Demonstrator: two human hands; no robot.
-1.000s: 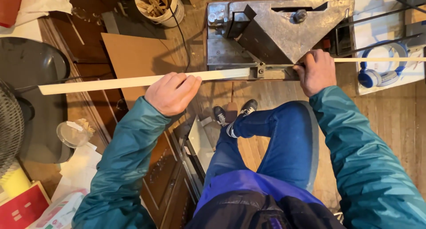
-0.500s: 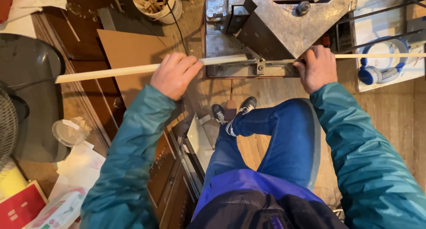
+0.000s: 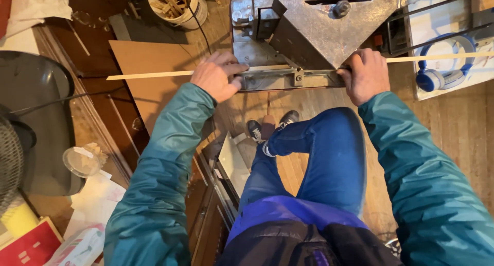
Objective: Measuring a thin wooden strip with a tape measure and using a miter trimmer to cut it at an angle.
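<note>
Left hand (image 3: 216,75) clamps thin wooden strip (image 3: 149,74) against metal cutter (image 3: 314,34), fingers together; right hand (image 3: 366,74) fingers curled over strip. Red package (image 3: 28,245) lower left.

A small woodworking workshop is shown: a heavy metal mitre cutting machine (image 3: 314,34) is mounted over a worn plank floor (image 3: 453,127), a bucket of wood offcuts (image 3: 177,6) is seen behind, and a thin wooden strip (image 3: 149,74) is laid across the machine.
</note>
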